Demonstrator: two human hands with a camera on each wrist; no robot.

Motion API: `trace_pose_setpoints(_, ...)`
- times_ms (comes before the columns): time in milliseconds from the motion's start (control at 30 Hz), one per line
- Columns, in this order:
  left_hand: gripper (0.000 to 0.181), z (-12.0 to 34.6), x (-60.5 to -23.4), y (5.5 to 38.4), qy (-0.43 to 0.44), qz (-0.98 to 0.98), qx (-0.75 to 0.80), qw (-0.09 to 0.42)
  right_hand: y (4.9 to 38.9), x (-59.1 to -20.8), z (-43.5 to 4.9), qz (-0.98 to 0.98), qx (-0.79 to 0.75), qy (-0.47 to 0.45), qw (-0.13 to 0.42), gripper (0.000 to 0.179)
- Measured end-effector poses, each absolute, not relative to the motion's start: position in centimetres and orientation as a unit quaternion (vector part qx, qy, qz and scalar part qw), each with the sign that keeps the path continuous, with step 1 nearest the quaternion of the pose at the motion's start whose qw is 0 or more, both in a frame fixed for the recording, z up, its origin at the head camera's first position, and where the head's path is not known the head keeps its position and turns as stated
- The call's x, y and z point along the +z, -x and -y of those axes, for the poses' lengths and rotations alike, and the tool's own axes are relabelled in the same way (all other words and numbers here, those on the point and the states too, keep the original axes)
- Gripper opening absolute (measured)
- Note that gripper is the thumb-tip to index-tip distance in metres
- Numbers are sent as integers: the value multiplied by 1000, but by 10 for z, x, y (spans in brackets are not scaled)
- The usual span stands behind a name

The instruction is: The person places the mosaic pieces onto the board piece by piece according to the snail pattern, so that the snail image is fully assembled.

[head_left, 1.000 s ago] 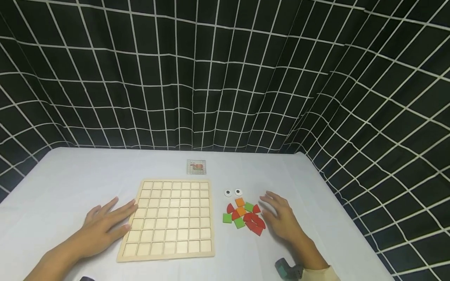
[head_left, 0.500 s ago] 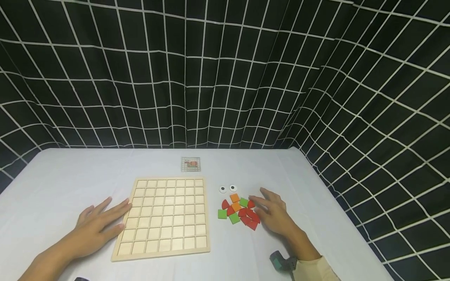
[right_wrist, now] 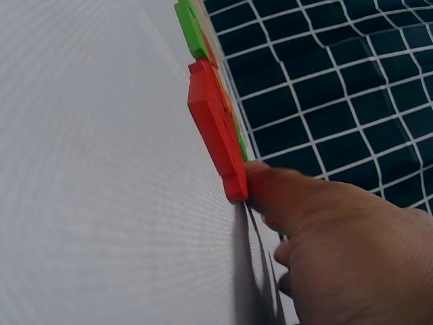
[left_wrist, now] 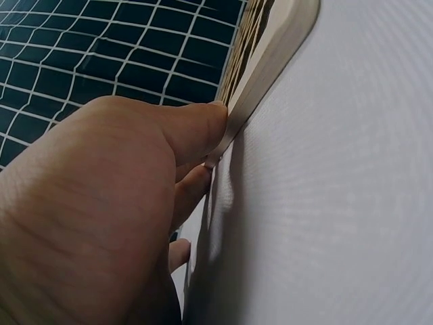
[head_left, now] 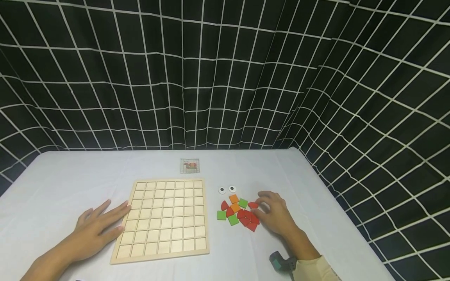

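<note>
A wooden grid board [head_left: 168,218] with square cells lies on the white table. At its left edge rests my left hand [head_left: 93,232], fingers straight and spread; in the left wrist view the thumb touches the board's frame [left_wrist: 254,81]. My right hand [head_left: 275,216] pinches a red rounded piece [head_left: 252,205] between thumb and fingers at the right side of a loose pile. That pile has red pieces [head_left: 245,221], green squares [head_left: 221,215] and orange squares [head_left: 234,207]. In the right wrist view, red pieces [right_wrist: 213,122] stand just beyond the thumb; the pinched one is mostly hidden there.
Two white discs with black dots, such as the eye disc [head_left: 232,189], lie behind the pile. A small picture card [head_left: 190,166] lies behind the board. A dark device [head_left: 281,262] is at my right wrist. Black curtains [head_left: 197,78] with white grid lines surround the table.
My right hand has moved left to the pile and taken hold of a red piece, which has shifted and tilted. My left hand stays at the board's edge. The head view has shifted slightly.
</note>
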State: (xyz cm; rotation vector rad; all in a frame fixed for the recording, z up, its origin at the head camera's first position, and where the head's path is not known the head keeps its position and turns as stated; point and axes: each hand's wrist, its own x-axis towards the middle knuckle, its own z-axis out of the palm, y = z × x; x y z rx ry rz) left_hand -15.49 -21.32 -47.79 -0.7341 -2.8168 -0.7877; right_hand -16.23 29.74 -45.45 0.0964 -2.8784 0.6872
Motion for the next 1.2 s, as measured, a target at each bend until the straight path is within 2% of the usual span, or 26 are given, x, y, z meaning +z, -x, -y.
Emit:
trace_pose_setpoints(167,50,213,-476,154,243,932,-262,60,163,-456,-299,966,226,-40,118,28)
trace_pose_setpoints(367,50,212,-477,155,243,932,-262,62,161,-454,-298,962,233,-35,137,24)
trace_pose_setpoints(633,51,213,-477,155,248,931,-261,62,161,-457,-299,954,264,-11,142,26)
trace_pose_setpoints(967,51,213,-476,155,245,931,-263,57,163,-458,-299,965,228,3,133,27)
trace_pose_setpoints(1200,51,213,-476,155,246,931,-264,58,164,-458,-299,968,221,-9,116,42)
